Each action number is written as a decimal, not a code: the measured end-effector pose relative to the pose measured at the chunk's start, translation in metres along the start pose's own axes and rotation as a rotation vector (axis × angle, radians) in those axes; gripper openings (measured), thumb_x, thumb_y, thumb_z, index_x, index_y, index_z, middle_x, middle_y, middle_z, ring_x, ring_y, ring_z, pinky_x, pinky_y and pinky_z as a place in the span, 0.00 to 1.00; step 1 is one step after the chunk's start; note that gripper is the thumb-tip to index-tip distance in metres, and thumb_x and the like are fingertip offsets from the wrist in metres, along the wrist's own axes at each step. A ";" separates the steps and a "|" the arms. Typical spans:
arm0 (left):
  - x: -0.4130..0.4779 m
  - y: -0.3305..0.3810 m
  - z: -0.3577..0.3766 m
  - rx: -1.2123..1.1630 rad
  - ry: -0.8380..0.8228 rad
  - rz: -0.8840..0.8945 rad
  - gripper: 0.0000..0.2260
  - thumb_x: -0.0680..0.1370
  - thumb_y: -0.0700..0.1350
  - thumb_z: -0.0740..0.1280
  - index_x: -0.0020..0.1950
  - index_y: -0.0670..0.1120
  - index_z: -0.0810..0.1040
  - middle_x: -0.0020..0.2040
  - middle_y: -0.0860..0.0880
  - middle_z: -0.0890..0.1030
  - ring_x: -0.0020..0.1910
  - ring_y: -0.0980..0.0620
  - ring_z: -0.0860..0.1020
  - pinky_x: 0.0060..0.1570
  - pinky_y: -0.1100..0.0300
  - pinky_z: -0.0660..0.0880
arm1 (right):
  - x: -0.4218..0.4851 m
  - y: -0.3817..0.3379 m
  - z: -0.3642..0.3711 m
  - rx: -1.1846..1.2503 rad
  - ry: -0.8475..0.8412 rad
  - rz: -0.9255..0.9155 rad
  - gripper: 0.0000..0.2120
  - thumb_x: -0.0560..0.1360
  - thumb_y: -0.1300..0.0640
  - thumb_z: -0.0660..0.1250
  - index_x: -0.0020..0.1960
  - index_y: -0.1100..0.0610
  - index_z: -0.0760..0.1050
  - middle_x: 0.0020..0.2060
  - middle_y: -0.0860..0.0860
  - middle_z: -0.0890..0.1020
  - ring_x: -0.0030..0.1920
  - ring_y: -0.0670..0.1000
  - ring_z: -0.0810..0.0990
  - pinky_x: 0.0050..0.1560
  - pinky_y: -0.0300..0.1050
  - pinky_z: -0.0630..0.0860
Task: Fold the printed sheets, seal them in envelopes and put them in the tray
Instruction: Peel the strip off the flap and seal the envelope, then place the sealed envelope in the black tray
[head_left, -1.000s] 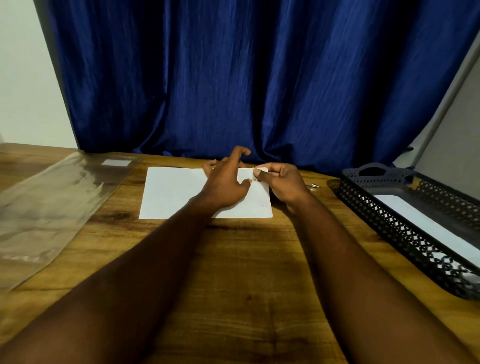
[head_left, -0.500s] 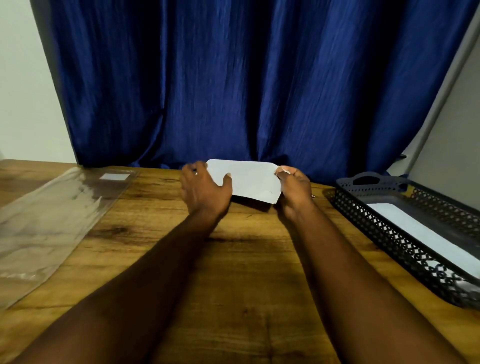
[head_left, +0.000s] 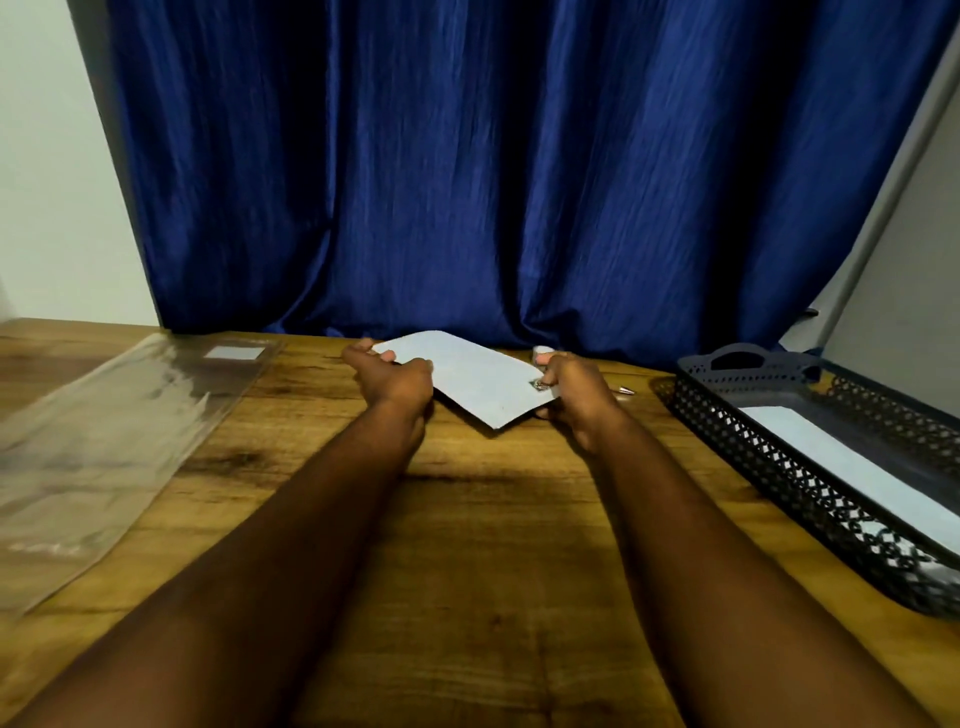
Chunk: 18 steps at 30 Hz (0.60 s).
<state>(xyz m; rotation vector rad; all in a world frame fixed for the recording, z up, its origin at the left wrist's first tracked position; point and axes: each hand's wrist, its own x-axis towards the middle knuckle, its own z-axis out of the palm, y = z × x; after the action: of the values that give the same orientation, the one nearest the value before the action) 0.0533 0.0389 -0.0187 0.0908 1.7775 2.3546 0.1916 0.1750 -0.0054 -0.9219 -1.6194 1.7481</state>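
As hands (head_left: 396, 383) (head_left: 577, 397) pinch, envelope (head_left: 478, 382) seemingly hovers.

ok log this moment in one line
left hand grips white paper envelope at left end | right hand pinches its right end | envelope tilted above brown wooden table | black lattice tray: white envelope inside

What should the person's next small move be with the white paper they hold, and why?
Probably carry the white paper right to the black tray: left hand and right hand pinch its ends, it hangs tilted above the table, and another white piece already lies there.
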 end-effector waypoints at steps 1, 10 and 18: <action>0.000 -0.001 0.000 0.013 -0.026 0.030 0.34 0.77 0.31 0.72 0.73 0.57 0.61 0.68 0.48 0.73 0.60 0.48 0.77 0.59 0.53 0.79 | 0.002 0.001 0.000 0.033 0.003 0.018 0.15 0.80 0.61 0.61 0.62 0.54 0.80 0.51 0.56 0.86 0.48 0.55 0.84 0.47 0.49 0.79; -0.017 -0.001 0.008 0.197 -0.324 0.257 0.34 0.75 0.27 0.72 0.73 0.53 0.64 0.64 0.51 0.74 0.52 0.57 0.78 0.44 0.66 0.77 | 0.006 -0.001 -0.016 -0.172 -0.080 -0.031 0.09 0.80 0.52 0.73 0.56 0.56 0.83 0.51 0.54 0.89 0.48 0.54 0.87 0.44 0.45 0.79; -0.018 -0.003 0.005 0.216 -0.360 0.276 0.34 0.75 0.29 0.74 0.72 0.55 0.65 0.65 0.54 0.74 0.57 0.53 0.79 0.55 0.54 0.83 | 0.010 -0.004 -0.032 -0.289 -0.223 -0.040 0.08 0.81 0.60 0.72 0.59 0.59 0.84 0.51 0.54 0.89 0.50 0.53 0.89 0.47 0.46 0.84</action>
<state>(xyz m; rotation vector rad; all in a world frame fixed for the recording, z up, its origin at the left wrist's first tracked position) 0.0720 0.0406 -0.0192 0.7837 1.9203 2.1227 0.2111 0.2019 -0.0033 -0.8376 -2.0611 1.6657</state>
